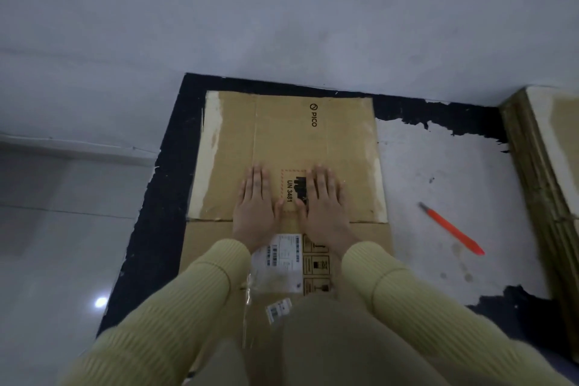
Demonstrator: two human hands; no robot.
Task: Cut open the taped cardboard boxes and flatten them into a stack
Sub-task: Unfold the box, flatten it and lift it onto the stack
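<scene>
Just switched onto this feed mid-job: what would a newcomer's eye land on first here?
First, the two hands in the centre: the left hand and right hand press flat, side by side, on a flattened cardboard box lying on the floor. Next, the bright orange cutter lies untouched on the white floor to the right of the box. At the right edge sits a stack of flattened boxes.

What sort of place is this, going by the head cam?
Likely an indoor storeroom or back room, with the work done at floor level: glossy floor tiles, a worn black mat against a plain wall, and a stack of flattened cardboard at right.
</scene>
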